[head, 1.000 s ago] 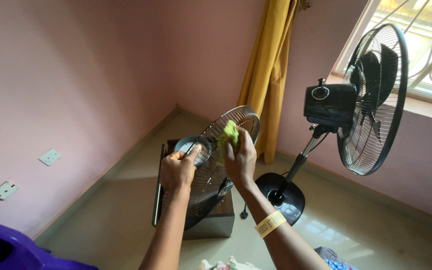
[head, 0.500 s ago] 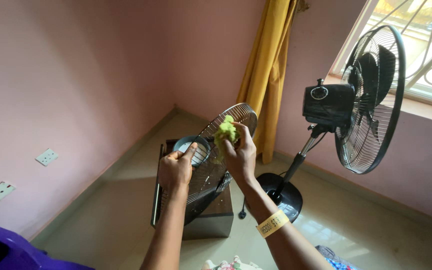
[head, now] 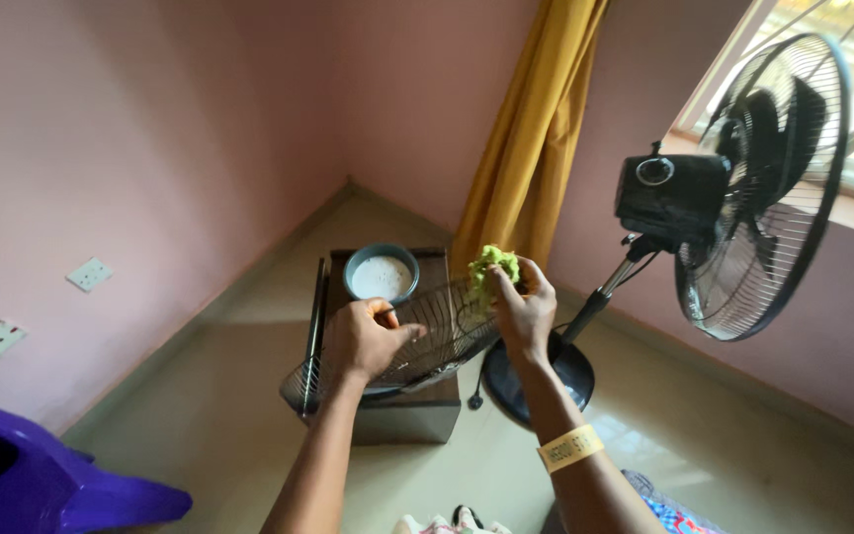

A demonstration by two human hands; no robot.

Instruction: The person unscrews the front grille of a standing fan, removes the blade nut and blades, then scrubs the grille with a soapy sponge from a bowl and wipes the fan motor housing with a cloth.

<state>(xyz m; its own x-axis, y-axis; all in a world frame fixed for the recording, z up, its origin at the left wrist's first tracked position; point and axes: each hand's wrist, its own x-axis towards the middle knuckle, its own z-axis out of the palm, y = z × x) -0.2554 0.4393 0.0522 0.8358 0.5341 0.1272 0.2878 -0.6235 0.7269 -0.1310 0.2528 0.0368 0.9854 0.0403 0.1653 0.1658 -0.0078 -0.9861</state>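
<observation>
My left hand grips a round black wire fan guard, held nearly flat above a small dark table. My right hand is closed on a green sponge and presses it against the guard's far right rim. A blue bowl of white soapy liquid stands at the table's back, just beyond the guard. A yellow band circles my right wrist.
A black standing fan with its round base stands right of the table, under a window. A yellow curtain hangs in the corner. A purple plastic object sits at the lower left. Wall sockets are on the pink wall.
The guard has tipped from upright to almost flat and dropped lower, uncovering the bowl. My right hand with the sponge moved to the guard's right rim.
</observation>
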